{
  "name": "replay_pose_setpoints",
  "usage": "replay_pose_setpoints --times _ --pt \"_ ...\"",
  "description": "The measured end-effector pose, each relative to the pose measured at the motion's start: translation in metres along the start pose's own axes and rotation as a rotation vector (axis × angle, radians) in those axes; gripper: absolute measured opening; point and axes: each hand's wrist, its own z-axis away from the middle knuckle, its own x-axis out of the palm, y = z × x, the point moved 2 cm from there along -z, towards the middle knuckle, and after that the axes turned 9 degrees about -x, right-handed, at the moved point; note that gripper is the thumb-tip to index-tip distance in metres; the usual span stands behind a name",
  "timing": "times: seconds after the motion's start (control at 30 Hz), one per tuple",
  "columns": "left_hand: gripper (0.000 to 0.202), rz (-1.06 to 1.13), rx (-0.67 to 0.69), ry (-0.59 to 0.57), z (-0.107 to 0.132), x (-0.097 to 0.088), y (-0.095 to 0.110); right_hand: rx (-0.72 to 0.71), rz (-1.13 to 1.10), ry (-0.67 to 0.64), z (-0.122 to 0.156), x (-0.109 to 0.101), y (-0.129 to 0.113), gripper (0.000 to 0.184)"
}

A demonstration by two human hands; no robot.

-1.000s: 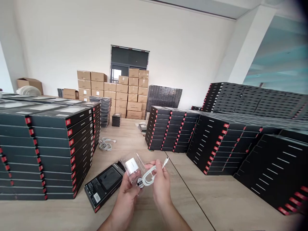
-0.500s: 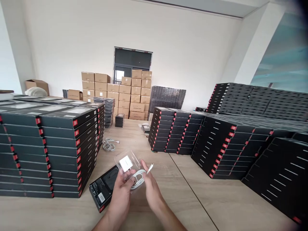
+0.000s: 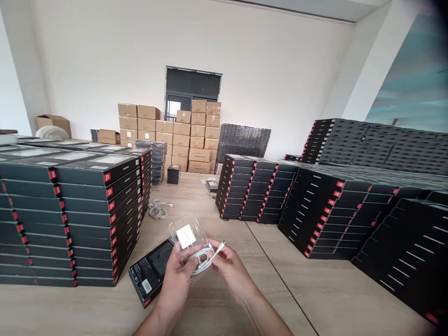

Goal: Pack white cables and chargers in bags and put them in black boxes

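Desk [image 3: 210,308] under everything in near scene. Left: tall stacks of boxes [image 3: 84,219] on desk. Right: rows of boxes [image 3: 315,219] on desk, more stacks [image 3: 371,144] behind them. Lone box [image 3: 149,273] lies flat just beside left stacks. Plastic bag [image 3: 192,228] held between left hand [image 3: 178,275] and right hand [image 3: 233,273], just beyond lone box. Coiled cables [image 3: 157,211] on desk, farther along left stacks. Far end: cardboard cartons [image 3: 171,135] stacked before window [image 3: 192,88]; stack of trays [image 3: 243,142] right of cartons.
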Motion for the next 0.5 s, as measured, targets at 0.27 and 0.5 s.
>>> replay_pose_setpoints --times 0.27,0.5 --pt "0.050 0.011 0.011 -0.029 0.001 0.001 0.003 0.170 -0.185 -0.046 0.004 -0.007 -0.008 0.037" --pt "0.040 -0.028 0.014 -0.070 0.005 -0.002 0.002 0.027 0.013 -0.071 0.005 0.001 -0.010 0.037"
